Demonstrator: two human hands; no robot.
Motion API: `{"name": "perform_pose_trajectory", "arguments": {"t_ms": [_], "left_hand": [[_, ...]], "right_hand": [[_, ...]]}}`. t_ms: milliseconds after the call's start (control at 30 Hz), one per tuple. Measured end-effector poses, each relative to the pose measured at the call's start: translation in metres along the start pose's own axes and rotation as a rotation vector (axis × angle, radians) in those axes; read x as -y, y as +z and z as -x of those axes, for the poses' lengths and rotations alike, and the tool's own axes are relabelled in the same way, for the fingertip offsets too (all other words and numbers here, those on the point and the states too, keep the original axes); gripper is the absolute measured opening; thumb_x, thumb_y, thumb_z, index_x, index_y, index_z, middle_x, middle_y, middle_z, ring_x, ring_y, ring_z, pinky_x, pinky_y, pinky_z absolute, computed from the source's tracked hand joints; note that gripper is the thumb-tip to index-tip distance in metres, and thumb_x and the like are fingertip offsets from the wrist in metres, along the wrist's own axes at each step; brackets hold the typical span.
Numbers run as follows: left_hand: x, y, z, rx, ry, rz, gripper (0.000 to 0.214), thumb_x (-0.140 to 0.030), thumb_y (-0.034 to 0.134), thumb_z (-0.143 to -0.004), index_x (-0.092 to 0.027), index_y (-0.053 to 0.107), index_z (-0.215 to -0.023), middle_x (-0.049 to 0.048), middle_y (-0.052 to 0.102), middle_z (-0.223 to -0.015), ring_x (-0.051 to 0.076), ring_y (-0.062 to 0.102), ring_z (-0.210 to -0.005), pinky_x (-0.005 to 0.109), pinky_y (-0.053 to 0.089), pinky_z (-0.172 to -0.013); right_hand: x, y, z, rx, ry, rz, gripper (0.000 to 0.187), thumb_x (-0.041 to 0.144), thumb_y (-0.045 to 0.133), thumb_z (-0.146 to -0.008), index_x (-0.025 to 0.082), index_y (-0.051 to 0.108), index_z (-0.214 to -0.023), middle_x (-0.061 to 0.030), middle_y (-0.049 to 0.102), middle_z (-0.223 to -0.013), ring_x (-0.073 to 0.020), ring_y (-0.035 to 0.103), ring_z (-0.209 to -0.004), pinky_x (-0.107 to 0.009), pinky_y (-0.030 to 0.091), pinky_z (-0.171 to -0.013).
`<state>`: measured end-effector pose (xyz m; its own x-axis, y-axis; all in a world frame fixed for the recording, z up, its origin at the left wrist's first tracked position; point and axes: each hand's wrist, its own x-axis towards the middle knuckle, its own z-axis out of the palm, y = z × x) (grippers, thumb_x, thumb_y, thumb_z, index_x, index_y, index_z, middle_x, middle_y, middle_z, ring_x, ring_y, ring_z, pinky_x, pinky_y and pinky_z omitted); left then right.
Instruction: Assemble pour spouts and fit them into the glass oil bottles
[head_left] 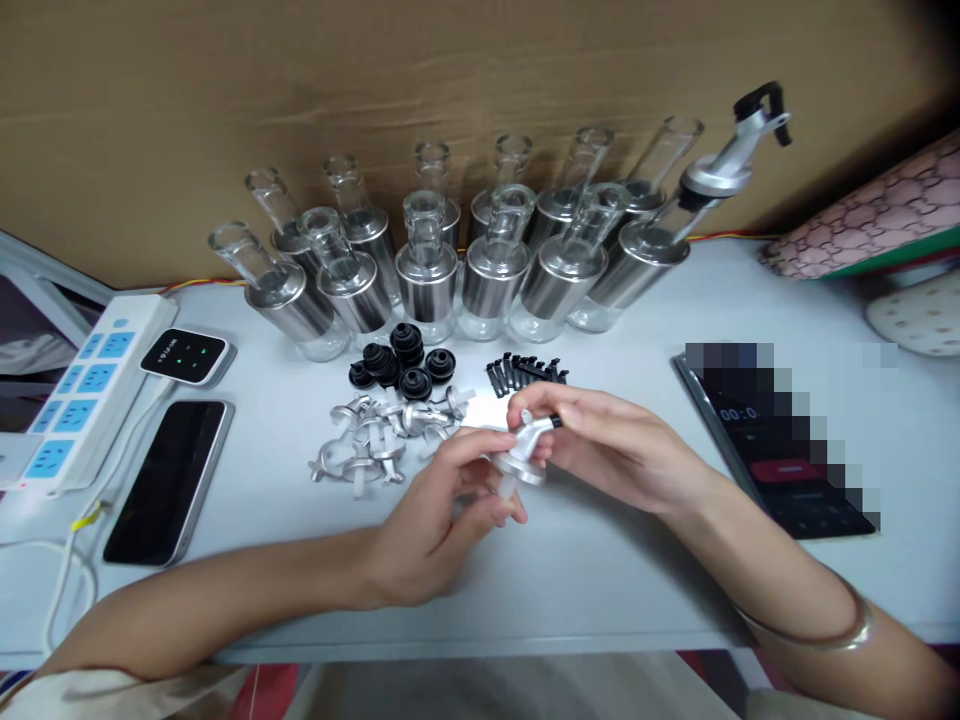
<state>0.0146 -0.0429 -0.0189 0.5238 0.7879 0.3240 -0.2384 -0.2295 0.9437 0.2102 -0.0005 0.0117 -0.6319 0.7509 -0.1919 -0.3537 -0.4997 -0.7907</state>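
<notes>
Above the front middle of the table, my left hand is closed on a silver pour spout, which has a round flange and a pale stem pointing down. My right hand pinches a small black piece at the spout's tip; whether it is fitted on is partly hidden by the fingers. Loose silver pour spouts lie heaped left of my hands. Behind them sit several black ribbed stoppers. A row of small black flip levers lies just beyond my right hand.
Two rows of glass bottles with steel sleeves stand at the back; the rightmost carries a complete pourer. At left are a power strip, a small black device and a phone. A tablet-like screen lies right, partly pixelated.
</notes>
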Motion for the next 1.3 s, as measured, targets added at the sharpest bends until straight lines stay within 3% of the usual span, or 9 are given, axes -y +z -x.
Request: {"name": "perform_pose_trajectory", "arguments": {"t_ms": [167,267,333,433,533,700,1100,1200,1300], "left_hand": [[-0.023,-0.013,-0.013,0.136,0.034,-0.361,0.044,-0.018,0.048,-0.096,-0.030,0.034,-0.136,0.0089,0.055,-0.118,0.012,0.061,-0.078,0.028,0.056,-0.074],[-0.036,-0.027,-0.025,0.201,0.019,-0.661,0.047,-0.027,0.051,-0.095,-0.025,0.031,-0.138,0.0080,0.062,-0.112,0.013,0.062,-0.073,0.026,0.054,-0.067],[-0.042,-0.039,-0.034,0.166,0.015,-0.931,0.035,-0.029,0.049,-0.096,-0.022,0.042,-0.129,0.0064,0.065,-0.107,0.015,0.064,-0.077,0.026,0.053,-0.067],[-0.044,-0.060,-0.046,0.018,0.094,-1.356,0.021,-0.018,0.044,-0.096,-0.015,0.057,-0.111,0.0097,0.066,-0.105,0.021,0.064,-0.093,0.032,0.052,-0.078],[-0.041,-0.077,-0.055,-0.033,0.094,-1.537,0.020,-0.017,0.046,-0.094,-0.014,0.062,-0.105,0.0098,0.067,-0.100,0.023,0.062,-0.092,0.035,0.051,-0.078],[-0.036,-0.089,-0.059,-0.057,0.029,-1.602,0.020,-0.017,0.048,-0.093,-0.013,0.066,-0.101,0.0120,0.069,-0.101,0.027,0.061,-0.095,0.039,0.050,-0.079],[-0.035,-0.093,-0.058,-0.018,0.128,-1.691,0.014,-0.016,0.050,-0.090,-0.016,0.064,-0.090,0.0101,0.072,-0.104,0.024,0.065,-0.089,0.034,0.051,-0.068],[-0.043,-0.087,-0.057,-0.029,0.152,-1.626,0.012,-0.016,0.051,-0.089,-0.017,0.062,-0.086,0.0091,0.071,-0.104,0.022,0.065,-0.087,0.033,0.051,-0.070],[-0.050,-0.076,-0.055,-0.093,0.168,-1.386,0.011,-0.016,0.051,-0.087,-0.018,0.059,-0.080,0.0069,0.071,-0.100,0.019,0.065,-0.086,0.033,0.052,-0.076]], "right_hand": [[0.007,0.002,0.002,-0.010,-0.048,0.101,0.030,0.045,0.076,-0.076,0.018,0.070,-0.087,0.0024,0.053,-0.065,-0.0096,0.044,-0.057,-0.024,0.038,-0.059],[0.012,0.003,0.003,-0.078,-0.097,0.102,0.029,0.047,0.074,-0.077,0.019,0.068,-0.084,0.0044,0.047,-0.054,-0.0117,0.044,-0.055,-0.026,0.038,-0.059],[0.014,0.003,0.002,-0.137,-0.131,0.114,0.030,0.049,0.074,-0.076,0.020,0.068,-0.082,0.0047,0.046,-0.052,-0.0126,0.043,-0.054,-0.028,0.037,-0.057],[0.016,0.003,0.001,-0.212,-0.163,0.128,0.031,0.050,0.076,-0.073,0.020,0.068,-0.080,0.0045,0.047,-0.051,-0.0122,0.040,-0.051,-0.028,0.035,-0.054],[0.016,0.003,0.000,-0.220,-0.166,0.108,0.029,0.047,0.077,-0.073,0.020,0.069,-0.080,0.0041,0.049,-0.052,-0.0113,0.040,-0.051,-0.027,0.034,-0.052],[0.015,0.003,0.000,-0.189,-0.141,0.084,0.026,0.044,0.077,-0.075,0.020,0.070,-0.082,0.0035,0.053,-0.054,-0.0098,0.042,-0.051,-0.026,0.035,-0.054],[0.015,0.005,-0.001,-0.260,-0.207,0.136,0.029,0.048,0.076,-0.073,0.022,0.067,-0.081,0.0040,0.050,-0.053,-0.0115,0.042,-0.051,-0.028,0.037,-0.054],[0.014,0.005,-0.002,-0.286,-0.232,0.187,0.026,0.046,0.072,-0.076,0.022,0.065,-0.081,0.0043,0.048,-0.053,-0.0123,0.042,-0.052,-0.029,0.039,-0.055],[0.012,0.002,-0.001,-0.356,-0.280,0.203,0.021,0.043,0.070,-0.079,0.023,0.065,-0.085,0.0048,0.048,-0.056,-0.0120,0.045,-0.055,-0.028,0.040,-0.058]]}}
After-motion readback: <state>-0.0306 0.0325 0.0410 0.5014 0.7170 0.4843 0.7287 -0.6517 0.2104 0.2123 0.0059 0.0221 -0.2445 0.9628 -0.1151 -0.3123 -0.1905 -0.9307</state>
